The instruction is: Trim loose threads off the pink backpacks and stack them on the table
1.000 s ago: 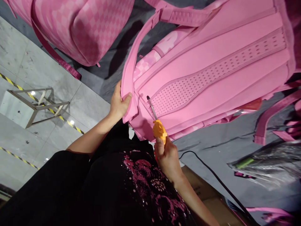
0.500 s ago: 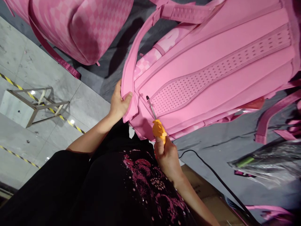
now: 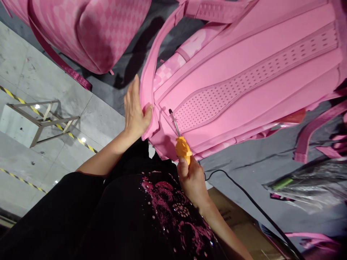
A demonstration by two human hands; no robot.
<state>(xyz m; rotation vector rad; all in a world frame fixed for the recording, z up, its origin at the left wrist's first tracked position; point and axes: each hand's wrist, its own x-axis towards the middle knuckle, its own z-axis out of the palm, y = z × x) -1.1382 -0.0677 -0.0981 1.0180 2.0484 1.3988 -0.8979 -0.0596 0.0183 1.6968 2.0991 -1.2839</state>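
Your right hand (image 3: 192, 178) curls its fingers around the orange tool (image 3: 183, 147), whose dark tip (image 3: 170, 111) lies over the left end of the backpack (image 3: 238, 68). Your left hand (image 3: 136, 115) has its fingers stretched out, thumb on the strap (image 3: 148, 81). The backpack lies on the table (image 3: 230, 160); another bag (image 3: 108, 36) sits far left.

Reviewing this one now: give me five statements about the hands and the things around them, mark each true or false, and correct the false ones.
1. The right hand holds a yellow-handled tool. True.
2. The left hand grips that tool too. False: its thumb lies on a pink strap.
3. The tool's dark tip shows over the pink backpack. True.
4. The metal-framed stool is on the table. False: it is on the tiled floor.
5. Another backpack has a checkered pattern. True.
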